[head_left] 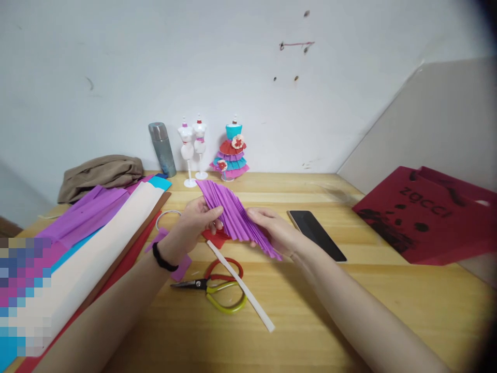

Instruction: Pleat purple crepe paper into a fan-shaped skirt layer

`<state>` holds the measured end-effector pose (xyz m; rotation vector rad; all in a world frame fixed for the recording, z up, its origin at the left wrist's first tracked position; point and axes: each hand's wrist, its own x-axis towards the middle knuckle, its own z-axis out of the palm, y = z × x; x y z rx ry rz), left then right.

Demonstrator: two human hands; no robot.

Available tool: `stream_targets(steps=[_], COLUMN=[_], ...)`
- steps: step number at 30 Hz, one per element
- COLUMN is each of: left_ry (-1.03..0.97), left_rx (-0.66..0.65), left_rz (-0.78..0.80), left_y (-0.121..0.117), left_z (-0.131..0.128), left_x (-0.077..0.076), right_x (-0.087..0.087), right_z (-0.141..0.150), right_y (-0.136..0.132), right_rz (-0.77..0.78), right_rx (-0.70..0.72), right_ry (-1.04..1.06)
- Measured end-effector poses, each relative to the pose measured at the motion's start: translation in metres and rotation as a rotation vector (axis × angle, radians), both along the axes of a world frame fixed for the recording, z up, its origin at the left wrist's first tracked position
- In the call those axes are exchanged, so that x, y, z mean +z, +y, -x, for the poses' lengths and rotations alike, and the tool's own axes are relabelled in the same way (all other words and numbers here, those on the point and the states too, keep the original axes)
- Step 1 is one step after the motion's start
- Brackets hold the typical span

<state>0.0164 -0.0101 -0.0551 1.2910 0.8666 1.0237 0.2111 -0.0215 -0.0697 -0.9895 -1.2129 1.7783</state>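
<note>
Both my hands hold a pleated purple paper strip (pixel 233 212) above the wooden table (pixel 349 311). My left hand (pixel 194 225) pinches its left side, thumb on top of the folds. My right hand (pixel 274 230) supports the right side from beneath, fingers curled under the pleats. A small red paper piece (pixel 215 238) lies just below the strip. Scissors with red and yellow-green handles (pixel 217 290) and a white strip (pixel 243 287) lie on the table near my wrists.
Sheets of purple, white, blue and red paper (pixel 101 233) lie at the left. A black phone (pixel 316 234) and a red bag (pixel 430 215) lie at the right. Two white mannequins (pixel 193 150), a dressed mannequin (pixel 232 153), a flask (pixel 162 149), a tape ring (pixel 166 217) and brown cloth (pixel 101 175) sit at the back.
</note>
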Motion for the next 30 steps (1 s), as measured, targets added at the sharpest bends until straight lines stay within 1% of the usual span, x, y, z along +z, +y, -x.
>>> stream_targets(steps=[3,5,10,13,16,19,21,24,26,28,30], left_ry=[-0.037,-0.051,-0.065,-0.097,-0.155,-0.222,-0.249,-0.253,-0.256,-0.27,-0.28], left_rx=[-0.012,-0.008,0.009,-0.005,-0.038,-0.073,-0.094,-0.124,-0.146,-0.15,-0.14], left_rz=[0.03,0.053,0.073,0.096,0.124,0.176,0.214,0.257,0.276,0.299,0.338], left_y=[0.0,0.001,0.004,0.002,-0.003,-0.008,-0.01,-0.012,-0.012,-0.013,-0.014], left_z=[0.0,0.0,0.001,0.0,-0.004,-0.009,-0.013,-0.017,-0.019,-0.02,-0.021], left_x=[0.0,-0.001,-0.003,-0.002,-0.002,-0.002,-0.004,-0.008,-0.012,-0.015,-0.017], right_x=[0.003,0.004,0.007,0.013,0.02,0.021,0.019,0.017,0.018,0.02,0.019], right_z=[-0.001,-0.002,-0.007,-0.011,-0.013,-0.014,-0.013,-0.011,-0.008,-0.006,-0.005], right_y=[-0.001,-0.001,0.0,0.0,-0.001,-0.001,-0.001,-0.003,-0.007,-0.01,-0.011], right_rz=[-0.059,-0.118,-0.2,-0.249,-0.258,-0.286,-0.379,-0.575,-0.673,-0.722,-0.72], right_rx=[0.072,0.113,0.13,0.103,0.076,0.014,-0.063,-0.213,-0.27,-0.232,-0.152], right_ry=[-0.014,-0.073,-0.229,-0.283,-0.408,-0.491,-0.533,-0.67,-0.751,-0.76,-0.707])
